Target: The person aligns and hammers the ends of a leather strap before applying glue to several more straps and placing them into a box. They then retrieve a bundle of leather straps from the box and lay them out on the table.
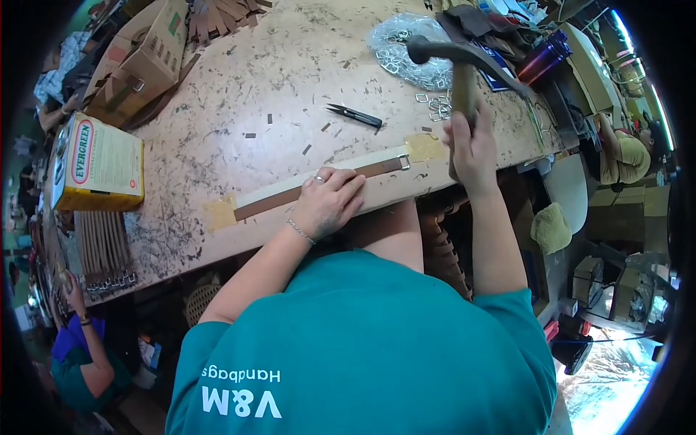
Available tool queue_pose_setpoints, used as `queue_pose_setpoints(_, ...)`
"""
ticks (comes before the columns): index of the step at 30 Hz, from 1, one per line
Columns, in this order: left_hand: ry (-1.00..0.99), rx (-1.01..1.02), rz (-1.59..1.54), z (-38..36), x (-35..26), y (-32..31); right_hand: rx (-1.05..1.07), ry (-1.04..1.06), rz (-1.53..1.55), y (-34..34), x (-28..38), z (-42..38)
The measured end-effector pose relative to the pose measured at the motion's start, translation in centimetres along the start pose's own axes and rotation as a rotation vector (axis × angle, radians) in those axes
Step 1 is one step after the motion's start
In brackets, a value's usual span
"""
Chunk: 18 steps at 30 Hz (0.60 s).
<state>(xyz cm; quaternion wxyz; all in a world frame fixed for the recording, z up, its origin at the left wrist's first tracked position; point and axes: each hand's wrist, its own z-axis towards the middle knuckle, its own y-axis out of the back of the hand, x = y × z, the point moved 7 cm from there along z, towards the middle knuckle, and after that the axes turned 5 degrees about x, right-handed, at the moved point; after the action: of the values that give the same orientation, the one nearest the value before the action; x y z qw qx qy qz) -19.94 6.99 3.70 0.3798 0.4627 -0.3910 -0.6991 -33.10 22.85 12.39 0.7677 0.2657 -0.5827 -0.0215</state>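
My right hand (475,148) is wrapped round the handle of a hammer (464,90), raised above the table's front edge at the right. The dark metal hammer head is up, clear of the table. Below and to the left, my left hand (332,201) presses on a brown leather strap (283,199), its fingers bent over it and its thumb hidden. At the strap's right end sits a metal buckle (404,162). The strap lies along a pale strip (319,164) with yellowish tape (426,147) at its ends.
Black thread snips (354,115) and dark scraps lie beyond the strip. Loose metal rings (439,107) and a plastic bag of rings (409,54) are at back right. A cement can (99,164), finished straps (104,250) and a carton (141,61) stand left. Co-workers are on both sides.
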Motion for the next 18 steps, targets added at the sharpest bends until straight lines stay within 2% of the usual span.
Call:
queue_pose_setpoints(1, 0.006, -0.008, -0.004, 0.0, -0.1, 0.2, 0.003, -0.004, -0.003, 0.5, -0.3, -1.7)
queue_pose_setpoints(3, 0.016, 0.001, -0.007, 0.2, -0.1, 0.3, -0.025, 0.268, -0.342, 1.2, 0.3, -4.9)
queue_pose_setpoints(4, 0.023, 0.013, -0.007, 0.1, -0.1, 0.2, -0.023, 0.265, -0.342, 0.8, -0.3, -6.1)
queue_pose_setpoints(6, 0.019, 0.005, -0.014, 0.1, 0.0, 0.1, 0.159, 0.245, -0.383, -1.3, -2.1, -7.8)
queue_pose_setpoints(8, 0.012, -0.003, -0.019, -0.1, -0.2, 0.1, 0.417, 0.089, -0.599, -3.2, -4.9, -8.5)
queue_pose_setpoints(10, 0.016, 0.000, -0.023, 0.1, -0.1, 0.2, 0.414, 0.093, -0.524, -3.0, -3.6, -7.8)
queue_pose_setpoints(13, 0.020, 0.001, -0.016, 0.0, -0.1, 0.1, 0.157, 0.362, -0.392, -1.5, -0.2, -7.7)
queue_pose_setpoints(14, 0.021, 0.003, -0.016, 0.0, -0.1, 0.1, 0.157, 0.360, -0.390, -1.6, -0.6, -7.8)
queue_pose_setpoints(16, 0.016, -0.008, -0.017, 0.1, -0.1, 0.2, 0.338, 0.244, -0.526, -3.1, -3.3, -7.8)
queue_pose_setpoints(18, 0.014, -0.009, -0.014, 0.3, -0.1, 0.4, 0.341, 0.214, -0.515, -2.7, -3.5, -7.3)
